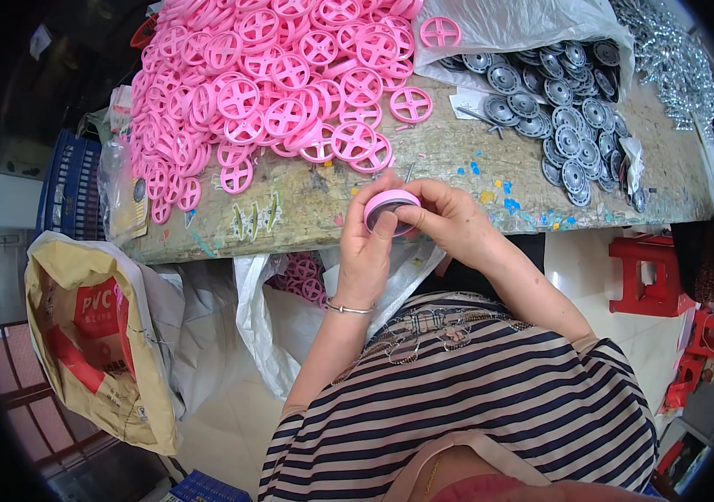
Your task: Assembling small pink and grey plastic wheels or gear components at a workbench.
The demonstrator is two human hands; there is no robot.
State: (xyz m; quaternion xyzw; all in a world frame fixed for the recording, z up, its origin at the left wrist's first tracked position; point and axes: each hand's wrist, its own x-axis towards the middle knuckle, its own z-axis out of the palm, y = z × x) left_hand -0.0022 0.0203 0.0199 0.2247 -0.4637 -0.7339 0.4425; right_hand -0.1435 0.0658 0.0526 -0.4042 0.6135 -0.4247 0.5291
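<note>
Near the front edge of the worktable, both hands close round one pink plastic wheel rim (pixel 393 197) with a dark round disc (pixel 391 209) inside it. My left hand (pixel 363 238) grips its left side, thumb on the disc. From the right, my right hand (pixel 450 216) pinches the rim with thumb and fingers. A big heap of pink wheel rims (pixel 290 71) with crossed spokes spreads over the table behind my hands. Grey ridged discs (pixel 568 135) spill from a white plastic sack (pixel 532 23) to the right. Whether the disc sits fully in the rim I cannot tell.
The worn table (pixel 449 163) carries blue and yellow scraps. Silver tinsel (pixel 675 63) lies at the far right. An open paper sack (pixel 93 326) stands at the left; a white bag with pink rims (pixel 307 280) hangs below the table edge. A red stool (pixel 645 276) is at the right.
</note>
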